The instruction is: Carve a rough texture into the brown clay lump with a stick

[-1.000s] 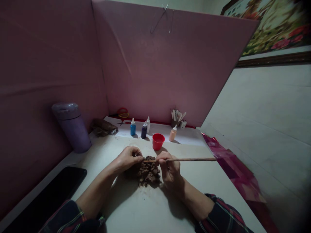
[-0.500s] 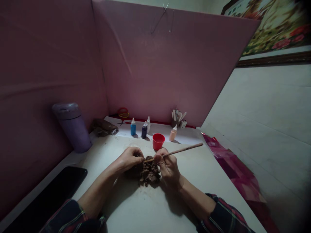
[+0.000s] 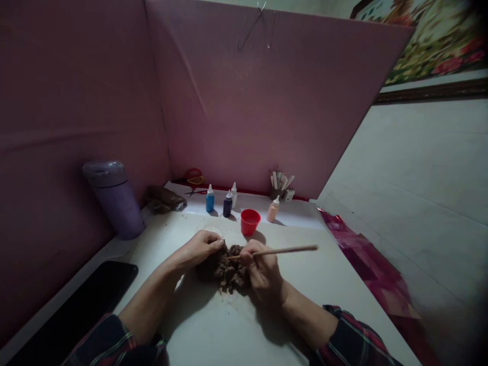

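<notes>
A lump of brown clay (image 3: 229, 269) with a rough, bumpy top lies on the white table (image 3: 236, 325). My left hand (image 3: 202, 247) rests against its left side, fingers curled and pressed onto the clay. My right hand (image 3: 262, 269) is closed round a thin wooden stick (image 3: 284, 250). The stick's tip touches the top of the clay and its long end points right, nearly level.
Behind the clay stand a red cup (image 3: 250, 221), a blue bottle (image 3: 209, 200), a dark bottle (image 3: 227, 205), a peach bottle (image 3: 272, 210) and a tool holder (image 3: 279, 185). A purple flask (image 3: 113, 199) and a black phone (image 3: 76, 310) sit left. Pink partitions enclose the table.
The stick's free end swung up and back down to nearly level, its tip staying on the clay. My left hand shifted slightly onto the lump's left edge.
</notes>
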A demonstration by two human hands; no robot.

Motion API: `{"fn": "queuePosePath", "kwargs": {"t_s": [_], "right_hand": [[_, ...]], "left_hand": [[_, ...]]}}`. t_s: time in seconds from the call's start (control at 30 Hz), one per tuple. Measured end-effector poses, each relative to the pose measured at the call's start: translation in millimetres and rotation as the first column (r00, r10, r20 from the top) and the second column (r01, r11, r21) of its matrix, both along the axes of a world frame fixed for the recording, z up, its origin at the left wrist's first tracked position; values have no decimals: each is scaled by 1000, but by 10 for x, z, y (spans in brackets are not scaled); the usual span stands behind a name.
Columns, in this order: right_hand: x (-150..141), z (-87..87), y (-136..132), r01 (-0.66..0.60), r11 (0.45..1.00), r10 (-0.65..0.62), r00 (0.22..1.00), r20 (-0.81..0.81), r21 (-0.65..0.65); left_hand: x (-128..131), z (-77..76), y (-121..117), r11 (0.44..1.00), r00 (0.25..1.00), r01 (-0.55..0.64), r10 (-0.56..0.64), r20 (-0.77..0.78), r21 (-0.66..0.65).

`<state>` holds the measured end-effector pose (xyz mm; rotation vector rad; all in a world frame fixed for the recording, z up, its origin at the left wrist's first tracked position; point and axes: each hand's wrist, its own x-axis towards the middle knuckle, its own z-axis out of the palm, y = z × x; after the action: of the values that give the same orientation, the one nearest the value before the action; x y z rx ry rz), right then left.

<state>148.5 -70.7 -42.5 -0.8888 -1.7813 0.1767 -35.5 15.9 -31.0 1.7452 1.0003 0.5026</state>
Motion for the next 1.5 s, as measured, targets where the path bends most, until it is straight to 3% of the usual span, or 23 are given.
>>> {"fn": "queuePosePath", "kwargs": {"t_s": [0.13,0.2,0.37,0.53,0.7,1.17,1.33,1.5], "right_hand": [[42,-12,-7,11,1000,-16,978,-206,-23],[1,-10,-13,-26,999,22,983,-182,-19],[-102,19,-29,-54,997,52,997,49,48],[-60,35,-30,-75,994,76,997,-10,77],[-62,72,-10,-63,997,60,996,68,46],[-131,177,64,48,972,-25,994,103,-229],[-220,65,81,26,993,1,973,229,-113],[-249,-50,21,-102,984,31,903,428,143]], "left_hand": [[-45,113,-35,992,998,37,-32,46,-122],[-58,170,-59,985,996,54,-41,80,-164],[-83,254,-92,989,996,58,-47,78,-138],[-127,291,-85,986,996,88,-83,41,-139],[-110,298,-104,987,997,64,-58,43,-148],[-79,218,-69,992,996,22,-10,93,-128],[-88,174,-47,991,995,37,-25,93,-128],[-81,133,-17,991,994,41,-27,108,-125]]}}
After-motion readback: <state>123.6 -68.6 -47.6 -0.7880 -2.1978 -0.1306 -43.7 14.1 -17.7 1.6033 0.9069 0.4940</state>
